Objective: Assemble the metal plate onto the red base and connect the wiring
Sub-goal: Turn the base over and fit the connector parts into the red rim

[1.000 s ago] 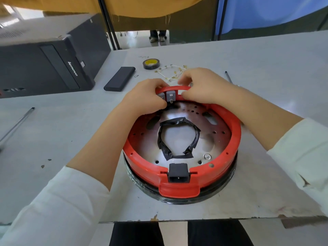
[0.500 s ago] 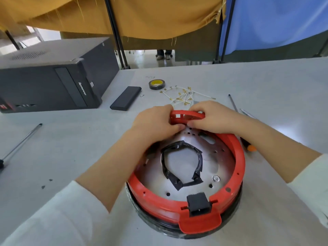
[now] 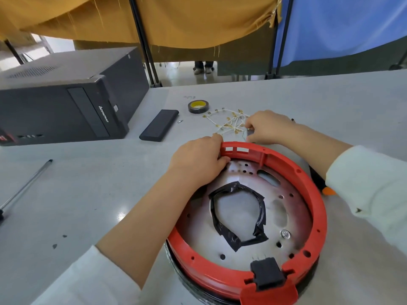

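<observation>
Left hand [image 3: 199, 160] grips red base [image 3: 317, 208] rim; right hand [image 3: 267, 126] pinches wiring [image 3: 229, 123].

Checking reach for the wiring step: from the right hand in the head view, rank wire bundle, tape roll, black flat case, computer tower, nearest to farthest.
From the right hand:
1. Wire bundle: at its fingertips, just to their left.
2. Tape roll: beyond the wires, up and left.
3. Black flat case: farther left on the table.
4. Computer tower: far left, past the case.

Matt red plastic base [image 3: 315, 208] rings a dull, perforated metal plate [image 3: 284, 214].
</observation>
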